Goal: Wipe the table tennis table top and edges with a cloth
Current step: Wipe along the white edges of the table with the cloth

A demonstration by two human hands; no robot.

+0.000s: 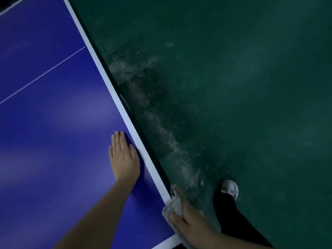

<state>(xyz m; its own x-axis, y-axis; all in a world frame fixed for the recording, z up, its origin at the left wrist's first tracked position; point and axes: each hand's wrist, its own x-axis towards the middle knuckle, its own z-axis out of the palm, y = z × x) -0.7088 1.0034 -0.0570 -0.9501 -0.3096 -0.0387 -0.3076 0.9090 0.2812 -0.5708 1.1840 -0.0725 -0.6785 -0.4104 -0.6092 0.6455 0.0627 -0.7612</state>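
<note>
Edge wipe near the table corner, one hand braced on top.

Blue table top [45,123] fills the left. The left hand [124,157] lies flat on it just inside the white border, fingers straight and together, holding nothing; probably a brace for leaning over the side. White-lined edge [115,97] runs diagonally down to the near corner. The grey cloth [173,205] is bunched against that edge close to the corner. The right hand [190,225] has its fingers curled round the cloth, pressing it to the rim, likely so it rides along the side face. Further right are the scuffed green floor [251,87] and one light shoe [230,188]. No containers in view.
</note>
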